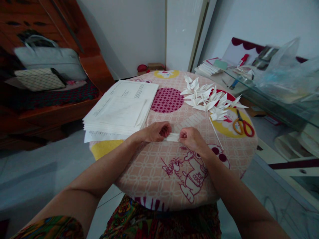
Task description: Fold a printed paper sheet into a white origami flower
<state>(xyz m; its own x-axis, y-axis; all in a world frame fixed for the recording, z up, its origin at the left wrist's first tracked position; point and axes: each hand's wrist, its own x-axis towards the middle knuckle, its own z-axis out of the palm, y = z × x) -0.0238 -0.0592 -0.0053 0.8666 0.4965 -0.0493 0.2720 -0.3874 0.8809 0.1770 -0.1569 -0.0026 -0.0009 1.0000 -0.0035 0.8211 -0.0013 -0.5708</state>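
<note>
Between my two hands lies a small folded strip of white paper (pixel 172 137), low over the patterned tablecloth. My left hand (pixel 157 131) has its fingers curled round the strip's left end. At the other end, my right hand (pixel 191 138) pinches the paper between thumb and fingers. Beyond the hands, to the right, sits a pile of folded white paper cranes (pixel 204 96). On the left is a thick stack of printed white sheets (pixel 117 106), with smaller cut pieces (pixel 124 111) lying on top.
Scissors (pixel 240 124) with red and orange handles lie at the table's right. A thin white strip (pixel 215 132) rests near them. Further right, a glass shelf (pixel 271 99) carries plastic bags and papers. A wooden bench (pixel 97 66) with a pale handbag (pixel 50 61) stands at left.
</note>
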